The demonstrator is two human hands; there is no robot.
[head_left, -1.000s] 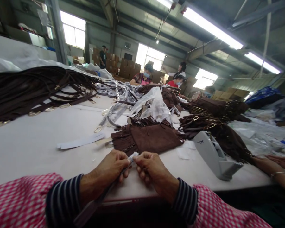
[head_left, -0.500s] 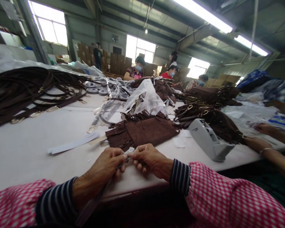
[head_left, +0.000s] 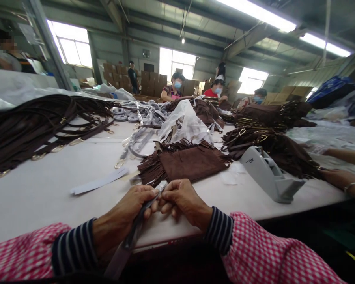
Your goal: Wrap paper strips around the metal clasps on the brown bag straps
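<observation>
A dark strap in clear wrapping (head_left: 133,232) runs from below the table edge up to its pale end between my fingers. My left hand (head_left: 133,209) is closed round the strap near that end. The fingers of my right hand (head_left: 183,201) pinch the wrapped end from the right, touching my left fingertips. Just beyond both hands lies a brown fringed bag (head_left: 192,163). To its left are paper strips (head_left: 99,182) on the white table (head_left: 41,205).
A grey tape dispenser (head_left: 266,175) stands at the right. Brown straps with gold clasps (head_left: 47,122) cover the left side. Plastic film (head_left: 185,122) and more brown bags (head_left: 284,152) lie behind. Another person's hand (head_left: 337,177) is at the right edge; several people sit or stand farther back.
The view has shifted slightly left. More of the wrapped strap now shows below my left hand, and its end stands out more between my fingers.
</observation>
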